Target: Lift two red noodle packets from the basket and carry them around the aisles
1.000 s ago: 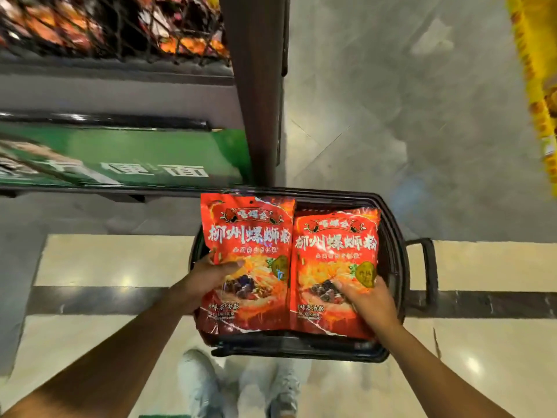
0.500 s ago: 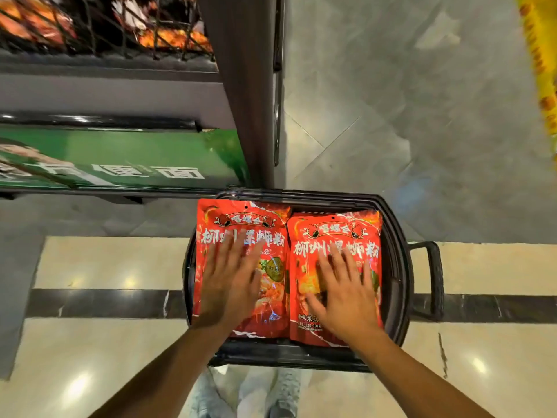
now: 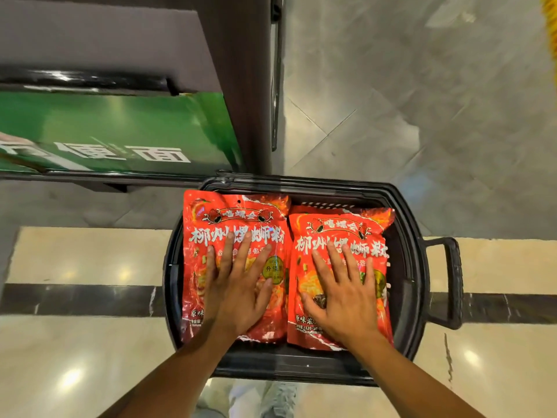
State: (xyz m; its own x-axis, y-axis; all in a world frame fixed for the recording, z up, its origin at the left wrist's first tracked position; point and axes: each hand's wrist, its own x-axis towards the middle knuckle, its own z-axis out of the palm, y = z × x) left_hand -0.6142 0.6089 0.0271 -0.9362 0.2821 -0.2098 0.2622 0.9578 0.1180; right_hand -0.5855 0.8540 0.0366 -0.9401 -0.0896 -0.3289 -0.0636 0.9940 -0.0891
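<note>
A shop: a black plastic shopping basket (image 3: 420, 267) stands on polished floor tiles (image 3: 391, 116), just beside a green-fronted display shelf (image 3: 120, 131).

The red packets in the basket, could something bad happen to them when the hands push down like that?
Maybe two things. Both hands, the left hand and the right hand, press flat on the left red packet and the right red packet, so hard pushing might crush what is inside. The left packet's edge also rides over the rim of the black basket, so it could perhaps slide out.
</note>
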